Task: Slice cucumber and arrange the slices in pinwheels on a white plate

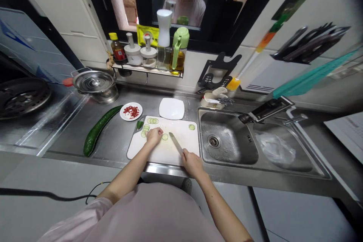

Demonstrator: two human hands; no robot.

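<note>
Left of the left hand, a long dark-green cucumber [99, 132] lies diagonally, its far end angled right toward a round white plate [123, 115] holding small red pieces [131, 112]. The bare left hand [154, 137] curls beside thin pale-green slices [146, 127] on a white rectangular cutting board [183, 130]; whether it pinches one, I cannot tell. Between the hands, 1 lone round slice [165, 137] lies near the tip of a narrow steel-bladed knife [176, 143], pointing forward-left from the right hand [193, 163], which grips its handle. Farther right, 1 steel basin [303, 162] contains a crumpled clear bag [276, 148].
</note>
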